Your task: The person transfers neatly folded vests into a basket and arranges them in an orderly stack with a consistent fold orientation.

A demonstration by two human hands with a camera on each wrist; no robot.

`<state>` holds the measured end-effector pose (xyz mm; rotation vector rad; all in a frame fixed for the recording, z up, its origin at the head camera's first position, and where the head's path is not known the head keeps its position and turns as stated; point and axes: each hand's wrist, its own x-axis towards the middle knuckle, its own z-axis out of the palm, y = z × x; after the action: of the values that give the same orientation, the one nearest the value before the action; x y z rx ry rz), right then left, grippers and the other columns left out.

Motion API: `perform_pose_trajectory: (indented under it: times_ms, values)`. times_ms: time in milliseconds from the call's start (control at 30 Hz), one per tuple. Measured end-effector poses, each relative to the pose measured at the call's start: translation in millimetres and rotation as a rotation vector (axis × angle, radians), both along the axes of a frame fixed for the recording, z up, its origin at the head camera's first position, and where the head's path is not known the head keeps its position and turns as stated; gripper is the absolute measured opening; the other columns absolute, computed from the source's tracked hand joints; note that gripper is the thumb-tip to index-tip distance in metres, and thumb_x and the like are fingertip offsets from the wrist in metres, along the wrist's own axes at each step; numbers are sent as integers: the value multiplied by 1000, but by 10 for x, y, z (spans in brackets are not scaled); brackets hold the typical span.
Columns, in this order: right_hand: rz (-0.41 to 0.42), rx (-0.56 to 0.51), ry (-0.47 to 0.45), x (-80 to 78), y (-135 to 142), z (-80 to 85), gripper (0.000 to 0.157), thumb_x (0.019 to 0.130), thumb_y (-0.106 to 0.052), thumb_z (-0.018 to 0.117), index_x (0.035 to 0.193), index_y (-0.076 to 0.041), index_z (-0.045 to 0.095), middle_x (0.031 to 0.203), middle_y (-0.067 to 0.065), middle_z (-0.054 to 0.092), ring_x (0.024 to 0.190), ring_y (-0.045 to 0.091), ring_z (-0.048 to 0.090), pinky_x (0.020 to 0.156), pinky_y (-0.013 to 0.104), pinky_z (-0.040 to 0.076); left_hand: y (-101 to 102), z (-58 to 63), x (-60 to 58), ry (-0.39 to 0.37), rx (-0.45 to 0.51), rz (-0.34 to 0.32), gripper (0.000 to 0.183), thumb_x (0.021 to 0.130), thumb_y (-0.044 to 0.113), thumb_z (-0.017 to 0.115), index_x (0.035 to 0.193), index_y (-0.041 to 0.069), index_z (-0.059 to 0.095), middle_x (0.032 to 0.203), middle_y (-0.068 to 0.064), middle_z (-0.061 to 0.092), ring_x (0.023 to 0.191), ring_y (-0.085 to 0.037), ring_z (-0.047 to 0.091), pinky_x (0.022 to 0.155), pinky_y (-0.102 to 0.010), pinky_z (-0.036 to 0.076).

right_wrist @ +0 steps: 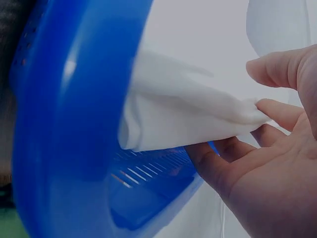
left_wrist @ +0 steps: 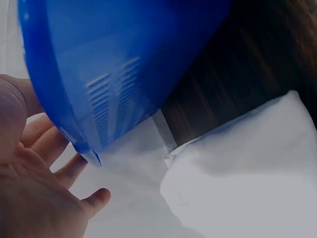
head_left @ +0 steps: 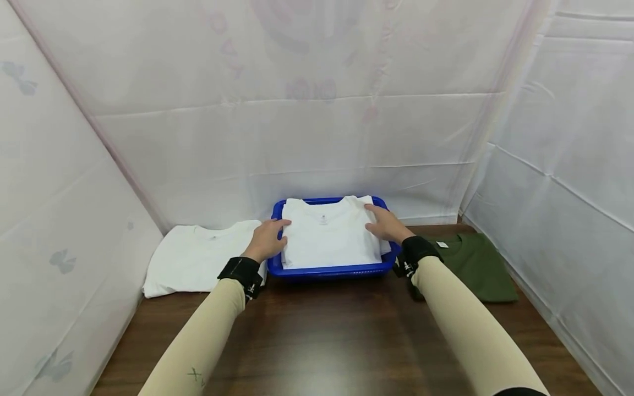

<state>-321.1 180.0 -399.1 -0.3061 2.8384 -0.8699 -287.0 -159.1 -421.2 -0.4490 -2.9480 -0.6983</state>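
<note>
A folded white T-shirt lies neckline-back in a blue plastic basket. At the basket's left side is my left hand, its thumb and index fingertip reaching over the rim to the shirt's left edge. In the left wrist view its other fingers spread loosely along the outside of the basket. My right hand is at the shirt's right edge. The right wrist view shows its fingertips touching the side of the folded shirt, with the thumb held apart above.
Another folded white T-shirt lies left of the basket, partly behind my left wrist. On the right a folded dark green T-shirt lies partly under my right forearm. The brown wooden table is bounded by white sheeting at the back and sides.
</note>
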Motion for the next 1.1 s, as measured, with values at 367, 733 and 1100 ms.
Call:
perform_pose_trajectory:
  times_ms: [367,733,1100]
  values:
    - [-16,40,-44,10,57,-25,67,107,-20,54,164,-5,21,167,21,23,153,41,21,121,57,22,64,-18,-3,-50,-91,-13,46,98,15,64,143,4,60,150,-23,52,151,-42,29,117,-69,20]
    - [-18,85,-44,51,129,-38,64,107,-21,51,161,1,25,165,25,26,151,43,26,120,56,27,107,-5,82,-35,-85,-33,39,97,14,67,134,1,66,149,-22,53,152,-41,26,116,-69,23]
    - [123,139,149,269,174,35,55,104,-13,58,153,6,41,157,29,38,147,45,33,118,58,30,-50,-21,249,52,35,-114,43,98,17,67,134,-6,63,151,-28,48,149,-47,30,118,-64,25]
